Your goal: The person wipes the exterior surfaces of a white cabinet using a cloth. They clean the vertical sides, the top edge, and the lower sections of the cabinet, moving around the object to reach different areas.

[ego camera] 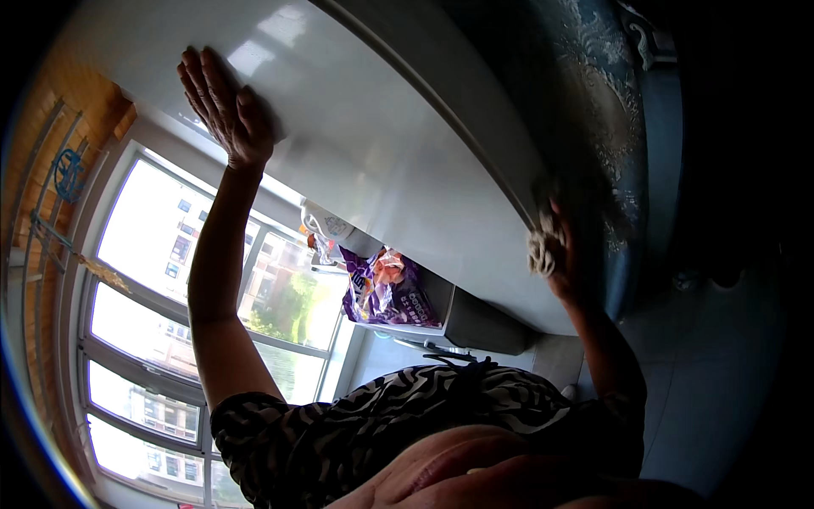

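A broad, glossy white panel [381,159], perhaps a door or an appliance side, runs diagonally across the view. My left hand [226,114] lies flat against its upper left part, palm down on the surface, thumb apart from the fingers, holding nothing. At the panel's right edge, my right hand [563,254] grips a bunched beige cloth [542,253]. The cloth is at the long dark-lined edge [445,114] of the panel. Shadow and blur partly hide the right fingers.
A purple snack bag [391,289] rests on a dark-sided cabinet or box [486,324] below the panel. A large window [216,299] fills the left, with a metal rack [48,191] beside it. An ornate patterned surface [610,127] stands at right; grey floor tiles [687,382] lie below.
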{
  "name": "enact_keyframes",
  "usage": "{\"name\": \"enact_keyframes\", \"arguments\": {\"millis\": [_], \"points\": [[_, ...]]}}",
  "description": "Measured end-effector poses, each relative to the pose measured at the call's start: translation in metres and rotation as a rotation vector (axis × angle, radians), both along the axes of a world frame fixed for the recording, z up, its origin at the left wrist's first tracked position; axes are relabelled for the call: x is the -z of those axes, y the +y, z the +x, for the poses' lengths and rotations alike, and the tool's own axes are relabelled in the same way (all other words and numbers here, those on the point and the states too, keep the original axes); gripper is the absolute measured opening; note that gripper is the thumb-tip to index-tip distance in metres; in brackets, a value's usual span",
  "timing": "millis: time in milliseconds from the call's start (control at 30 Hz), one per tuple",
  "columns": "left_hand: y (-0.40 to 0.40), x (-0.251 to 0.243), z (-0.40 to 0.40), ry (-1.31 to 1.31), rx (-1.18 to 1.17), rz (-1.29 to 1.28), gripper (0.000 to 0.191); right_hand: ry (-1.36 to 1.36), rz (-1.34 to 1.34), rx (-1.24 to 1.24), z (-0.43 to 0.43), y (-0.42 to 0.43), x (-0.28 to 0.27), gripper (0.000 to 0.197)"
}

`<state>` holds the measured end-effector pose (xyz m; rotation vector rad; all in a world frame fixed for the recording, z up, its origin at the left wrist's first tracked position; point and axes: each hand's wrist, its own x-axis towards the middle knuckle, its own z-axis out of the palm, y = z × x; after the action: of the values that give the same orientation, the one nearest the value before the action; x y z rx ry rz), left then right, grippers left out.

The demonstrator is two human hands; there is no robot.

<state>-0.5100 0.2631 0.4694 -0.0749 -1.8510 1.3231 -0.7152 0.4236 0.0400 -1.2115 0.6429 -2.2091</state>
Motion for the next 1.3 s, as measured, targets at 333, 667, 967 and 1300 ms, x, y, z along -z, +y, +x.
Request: {"name": "enact_keyframes", "arguments": {"millis": [333,667,967,1300], "points": [[-0.007,-0.002,-0.001,-0.021,0.022,-0.020,0.062,0.273,-0.584,0.249,-0.031,-0.047,-0.230,0.049],[-0.009,-0.009,0.012,-0.016,-0.037,-0.084,0.073,-0.420,0.557,0.224,0.033,0.020,0.322,0.033],[-0.012,0.002,0.012,-0.114,-0.084,-0.140,0.067,0.050,0.172,0.422,0.021,0.011,0.017,0.046],[-0.011,-0.003,0.015,-0.175,-0.045,-0.299,0.061,-0.664,0.389,0.312,0.054,0.009,0.256,0.024]]}}
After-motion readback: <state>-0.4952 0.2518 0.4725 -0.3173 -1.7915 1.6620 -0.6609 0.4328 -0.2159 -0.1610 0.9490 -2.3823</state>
